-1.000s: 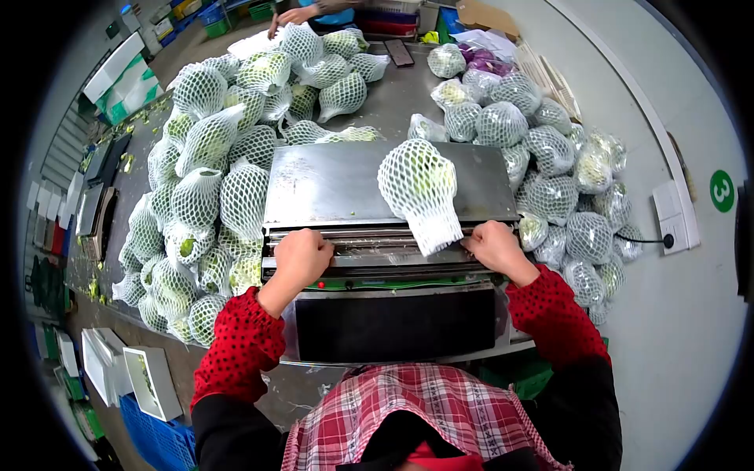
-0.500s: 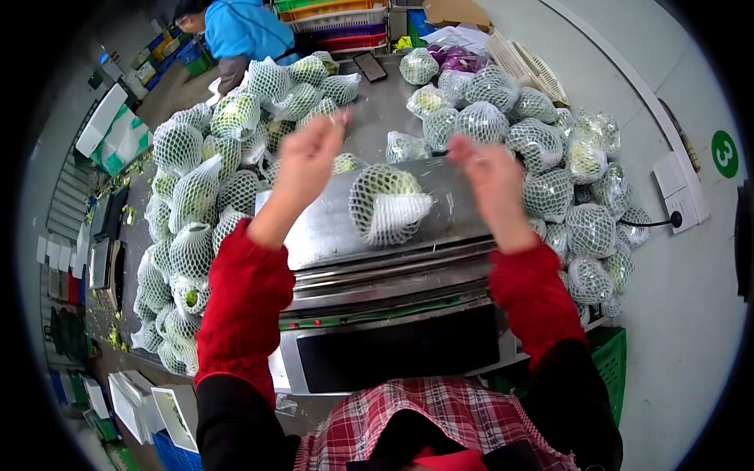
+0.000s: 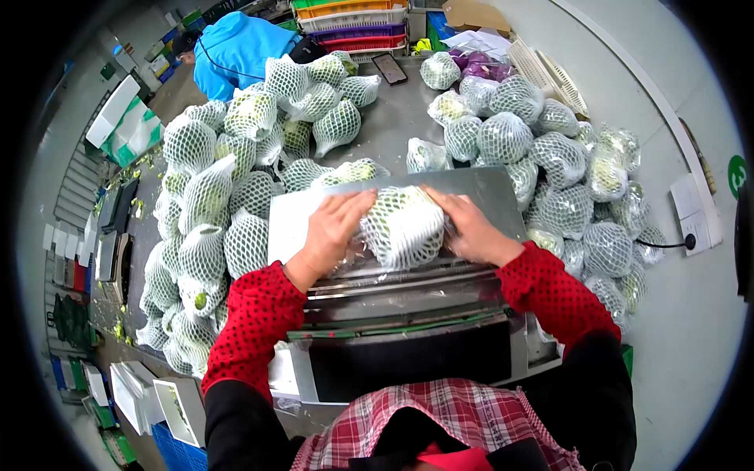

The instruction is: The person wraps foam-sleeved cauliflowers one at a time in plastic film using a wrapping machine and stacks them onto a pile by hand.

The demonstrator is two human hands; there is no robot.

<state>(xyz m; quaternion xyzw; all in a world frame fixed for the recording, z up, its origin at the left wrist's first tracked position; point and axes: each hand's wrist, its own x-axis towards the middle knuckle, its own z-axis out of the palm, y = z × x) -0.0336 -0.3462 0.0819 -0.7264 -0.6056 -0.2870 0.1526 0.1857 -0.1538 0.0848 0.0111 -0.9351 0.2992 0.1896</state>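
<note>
A green vegetable in a white foam net (image 3: 404, 228) lies on the metal top (image 3: 483, 188) of a wrapping machine. My left hand (image 3: 336, 229) is at its left side, fingers pressed together and pointing forward. On the other side my right hand (image 3: 471, 228) rests against it, thumb and fingers angled inward. Clear film shows around the vegetable, near my left palm. Below are the machine's rollers (image 3: 408, 290) and a black front plate (image 3: 412, 361).
Netted vegetables (image 3: 208, 200) are heaped at the left, and film-wrapped ones (image 3: 565, 208) at the right. A phone (image 3: 389, 69) lies farther back. A person in blue (image 3: 236, 55) bends beyond the table, beside stacked crates (image 3: 353, 23). A cable (image 3: 664, 245) runs to the right wall.
Both hands left the machine's rollers, rose forward over the metal top, then came down on either side of the netted vegetable. The person in blue has come into view at the back.
</note>
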